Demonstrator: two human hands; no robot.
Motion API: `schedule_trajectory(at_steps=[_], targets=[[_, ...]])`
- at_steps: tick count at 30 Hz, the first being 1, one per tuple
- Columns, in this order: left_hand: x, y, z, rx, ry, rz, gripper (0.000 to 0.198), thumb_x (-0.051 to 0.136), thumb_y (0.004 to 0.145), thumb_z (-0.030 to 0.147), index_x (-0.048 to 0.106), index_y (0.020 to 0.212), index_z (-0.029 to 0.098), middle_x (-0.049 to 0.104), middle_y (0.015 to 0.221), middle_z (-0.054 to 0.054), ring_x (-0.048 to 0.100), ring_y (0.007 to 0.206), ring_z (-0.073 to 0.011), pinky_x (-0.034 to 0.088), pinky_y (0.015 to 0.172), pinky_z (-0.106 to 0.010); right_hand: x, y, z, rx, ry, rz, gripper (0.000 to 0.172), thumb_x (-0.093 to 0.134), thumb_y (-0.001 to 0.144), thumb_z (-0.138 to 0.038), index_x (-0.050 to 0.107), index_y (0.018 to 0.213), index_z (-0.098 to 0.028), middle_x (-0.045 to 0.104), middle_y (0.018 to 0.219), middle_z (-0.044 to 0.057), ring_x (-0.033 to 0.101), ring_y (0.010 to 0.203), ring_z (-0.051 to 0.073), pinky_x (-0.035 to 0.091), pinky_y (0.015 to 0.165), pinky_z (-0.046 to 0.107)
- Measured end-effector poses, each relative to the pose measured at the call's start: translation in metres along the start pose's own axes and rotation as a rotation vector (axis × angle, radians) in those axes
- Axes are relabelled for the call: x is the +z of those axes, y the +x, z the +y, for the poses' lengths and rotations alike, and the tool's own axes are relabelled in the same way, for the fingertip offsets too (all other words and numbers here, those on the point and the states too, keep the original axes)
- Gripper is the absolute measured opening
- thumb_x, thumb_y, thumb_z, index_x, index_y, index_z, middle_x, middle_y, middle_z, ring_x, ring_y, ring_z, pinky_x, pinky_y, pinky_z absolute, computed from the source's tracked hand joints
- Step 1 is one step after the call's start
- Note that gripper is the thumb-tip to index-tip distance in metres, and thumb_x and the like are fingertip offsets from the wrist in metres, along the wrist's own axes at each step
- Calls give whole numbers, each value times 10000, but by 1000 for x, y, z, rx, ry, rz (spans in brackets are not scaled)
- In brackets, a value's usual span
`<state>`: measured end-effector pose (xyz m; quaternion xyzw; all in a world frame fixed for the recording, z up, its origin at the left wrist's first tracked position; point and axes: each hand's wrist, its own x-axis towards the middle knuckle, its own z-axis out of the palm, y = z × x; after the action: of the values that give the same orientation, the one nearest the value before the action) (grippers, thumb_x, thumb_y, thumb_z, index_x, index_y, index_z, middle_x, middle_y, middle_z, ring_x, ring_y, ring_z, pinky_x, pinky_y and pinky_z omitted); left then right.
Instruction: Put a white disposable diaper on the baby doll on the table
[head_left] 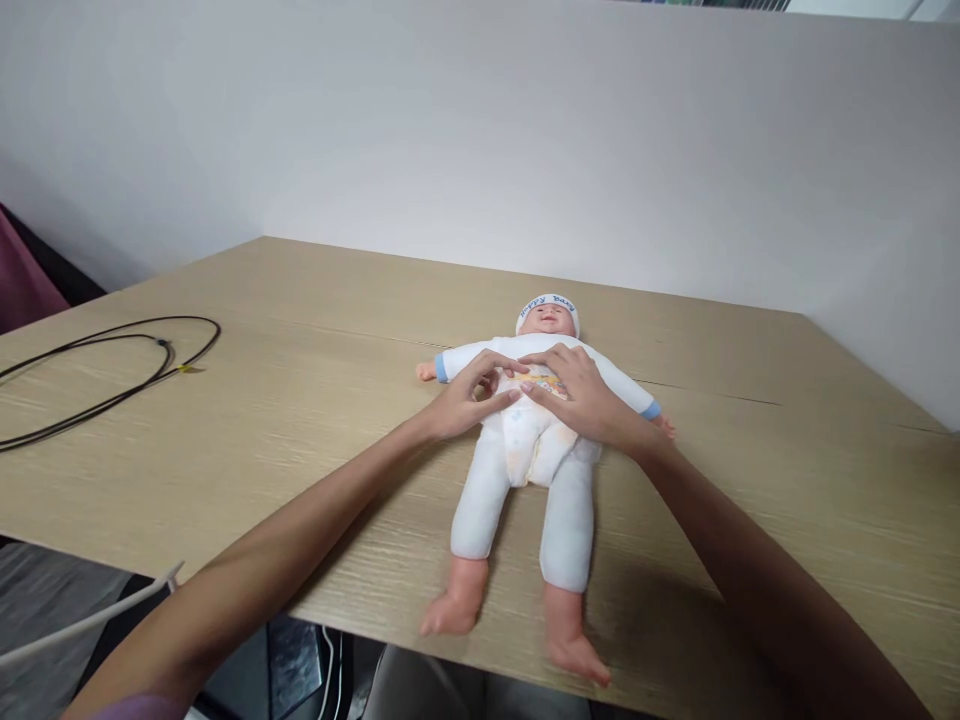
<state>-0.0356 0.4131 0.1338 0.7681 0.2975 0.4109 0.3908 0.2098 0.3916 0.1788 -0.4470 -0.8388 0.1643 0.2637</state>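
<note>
With the baby doll laid face-up on the surface, the diaper around its hips is best pressed evenly by the left hand and right hand, set either side of its belly, fingers half-spread, nothing visibly gripped.

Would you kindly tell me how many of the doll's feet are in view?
2: the picture-left foot and the picture-right foot, both bare, near the front edge of the table.
</note>
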Motion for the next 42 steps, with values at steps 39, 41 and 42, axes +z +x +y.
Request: schedule_trajectory(at_steps=[39, 41, 42], targets=[[11, -4, 11, 222, 306, 201, 201, 732, 1046, 434, 816, 1012, 254, 801, 1143, -58, 702, 1117, -257, 498, 1066, -459, -7, -2, -6, 72, 94, -17, 399, 305, 1180, -499, 593, 1081, -240, 662, 1185, 61, 514, 1206, 274, 382, 1119, 447], [7, -4, 8, 265, 362, 141, 248, 651, 1092, 433, 839, 1115, 274, 784, 1213, -74, 684, 1142, -257, 497, 1064, -457, -5, -1, -5, 67, 86, -15, 404, 296, 1180, -490, 591, 1074, -236, 659, 1172, 65, 516, 1188, 275, 388, 1114, 450], [5, -5, 7, 285, 403, 109, 289, 597, 1117, 430, 840, 1173, 285, 775, 1249, -82, 672, 1158, -261, 491, 1067, -460, -5, 0, -4, 63, 80, -14, 407, 292, 1180, -488, 586, 1058, -234, 658, 1154, 67, 519, 1176, 277, 393, 1111, 453]])
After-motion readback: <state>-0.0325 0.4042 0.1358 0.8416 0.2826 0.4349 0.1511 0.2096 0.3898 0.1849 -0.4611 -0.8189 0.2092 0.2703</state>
